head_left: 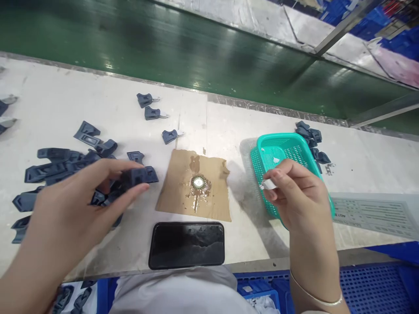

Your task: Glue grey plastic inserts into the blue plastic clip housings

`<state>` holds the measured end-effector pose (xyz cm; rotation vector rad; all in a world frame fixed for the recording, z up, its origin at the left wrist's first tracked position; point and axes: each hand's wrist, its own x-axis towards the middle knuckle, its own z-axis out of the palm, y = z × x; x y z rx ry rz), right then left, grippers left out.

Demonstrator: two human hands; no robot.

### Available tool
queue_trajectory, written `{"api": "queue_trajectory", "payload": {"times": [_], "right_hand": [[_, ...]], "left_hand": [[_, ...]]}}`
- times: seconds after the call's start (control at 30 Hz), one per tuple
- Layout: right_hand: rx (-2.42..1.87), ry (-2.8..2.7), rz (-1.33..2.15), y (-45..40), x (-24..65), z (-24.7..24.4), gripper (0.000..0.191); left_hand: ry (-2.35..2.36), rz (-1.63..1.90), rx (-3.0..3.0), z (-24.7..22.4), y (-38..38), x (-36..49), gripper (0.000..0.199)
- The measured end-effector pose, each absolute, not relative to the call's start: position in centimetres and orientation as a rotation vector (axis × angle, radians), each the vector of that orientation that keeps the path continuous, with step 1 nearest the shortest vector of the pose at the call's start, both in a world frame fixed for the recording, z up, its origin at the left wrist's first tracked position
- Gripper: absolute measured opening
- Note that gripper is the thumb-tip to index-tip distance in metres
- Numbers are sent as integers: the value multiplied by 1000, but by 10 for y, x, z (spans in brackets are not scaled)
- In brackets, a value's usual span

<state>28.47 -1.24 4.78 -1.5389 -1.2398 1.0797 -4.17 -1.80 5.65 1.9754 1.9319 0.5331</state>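
On the left, my left hand (85,205) is closed, with a dark blue-grey plastic part (139,176) between its fingertips and thumb. A pile of similar plastic parts (54,168) lies behind and below that hand, which partly hides it. My right hand (297,196) pinches a small white plastic piece (269,184) over the near left side of a green basket (262,168). Between the hands lies a brown cardboard sheet (170,196). A small round metal cap (198,182) rests on it, with wet, shiny stains around.
A black phone (187,245) lies at the table's near edge. Several blue-grey parts with white tips (169,136) are spread beyond the cardboard. More dark parts (309,133) sit behind the basket. A printed sheet (373,216) lies at right. A green belt (163,56) runs along the back.
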Motion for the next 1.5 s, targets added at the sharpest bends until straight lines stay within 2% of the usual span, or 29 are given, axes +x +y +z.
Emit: {"api": "queue_trajectory", "payload": {"times": [0.13,0.23,0.47,0.7,1.03,1.23,1.4,1.5], "right_hand": [[-1503,-1427,959,-12,254,41,35],[-1481,-1690,878,-9,236,35,32],[-1383,-2144,724,2,222,12,27],[-1377,-2176,679,2,223,5,26],[-1391,-2225,673,3,222,2,28],[-1381,-2268,657,3,220,-2,31],[-1387,-2055,848,2,221,0,26],[-1466,-1778,1023,2,221,2,29]], "left_hand": [[1558,752,1215,51,-33,-20,33],[1360,762,927,39,-40,-7,34],[1283,727,992,19,-49,3,34],[1169,752,986,12,-53,5,15],[1131,788,786,18,-53,7,24],[1027,825,732,15,-52,9,20],[1095,859,764,14,-51,11,13],[1106,882,786,16,-49,13,10]]}}
